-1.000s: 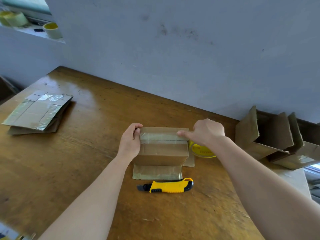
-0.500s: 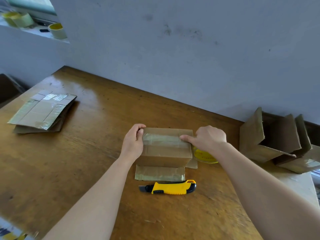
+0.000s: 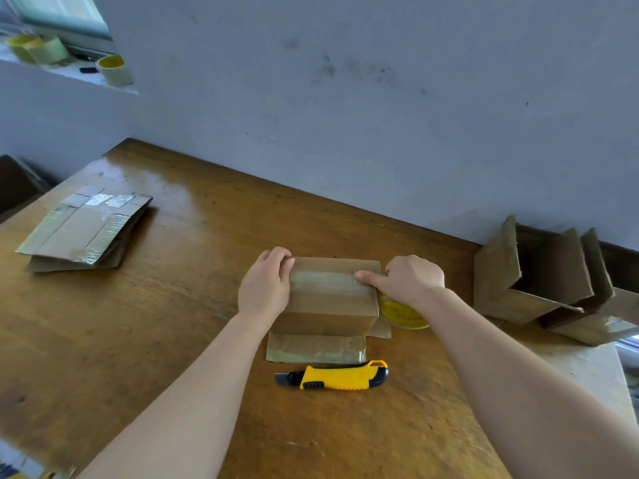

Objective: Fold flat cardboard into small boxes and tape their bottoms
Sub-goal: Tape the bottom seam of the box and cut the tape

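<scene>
A small cardboard box (image 3: 328, 305) stands upside down in the middle of the wooden table (image 3: 138, 340), a strip of clear tape across its upturned bottom. My left hand (image 3: 264, 286) grips the box's left end, thumb on the tape. My right hand (image 3: 408, 280) presses its index finger on the tape at the box's right end. A flap with tape lies flat in front of the box. A yellow tape roll (image 3: 403, 314) sits behind my right wrist, partly hidden.
A yellow and black utility knife (image 3: 337, 375) lies just in front of the box. A stack of flat cardboard (image 3: 84, 229) lies at the left. Folded boxes (image 3: 549, 281) lean at the right by the wall. Tape rolls (image 3: 114, 69) sit on the window sill.
My right index finger has slid along the tape toward the box's right end. The view has shifted a little; the box stays in place under both hands.
</scene>
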`<state>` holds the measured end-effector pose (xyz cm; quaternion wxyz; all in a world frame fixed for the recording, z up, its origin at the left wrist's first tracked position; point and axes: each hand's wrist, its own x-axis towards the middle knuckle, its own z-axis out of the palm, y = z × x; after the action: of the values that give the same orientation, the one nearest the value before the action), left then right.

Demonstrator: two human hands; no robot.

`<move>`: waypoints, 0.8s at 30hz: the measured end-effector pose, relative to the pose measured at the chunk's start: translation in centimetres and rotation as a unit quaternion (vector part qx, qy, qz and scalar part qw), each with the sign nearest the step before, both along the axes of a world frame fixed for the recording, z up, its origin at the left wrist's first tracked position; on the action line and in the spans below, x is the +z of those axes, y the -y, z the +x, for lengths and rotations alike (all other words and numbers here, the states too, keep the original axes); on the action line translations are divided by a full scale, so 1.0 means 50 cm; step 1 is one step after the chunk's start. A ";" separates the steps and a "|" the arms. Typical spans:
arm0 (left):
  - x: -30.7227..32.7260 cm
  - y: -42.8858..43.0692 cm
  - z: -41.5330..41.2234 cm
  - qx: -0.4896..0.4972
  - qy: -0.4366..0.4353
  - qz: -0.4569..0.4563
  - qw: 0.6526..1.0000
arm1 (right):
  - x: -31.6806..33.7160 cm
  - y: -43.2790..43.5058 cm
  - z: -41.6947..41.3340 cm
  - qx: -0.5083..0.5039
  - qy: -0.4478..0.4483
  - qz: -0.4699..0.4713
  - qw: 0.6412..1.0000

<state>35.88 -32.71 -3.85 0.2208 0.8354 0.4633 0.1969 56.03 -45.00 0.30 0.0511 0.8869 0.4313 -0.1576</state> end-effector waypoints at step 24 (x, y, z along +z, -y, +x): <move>0.004 -0.062 -0.052 -0.076 -0.223 -0.018 0.972 | -0.038 -0.040 -0.247 -0.143 -0.572 0.192 0.784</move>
<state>33.29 -29.59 -3.63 0.1407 0.8870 0.4393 -0.0202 43.70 -43.01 -1.59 -0.3993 0.6769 0.2712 -0.5557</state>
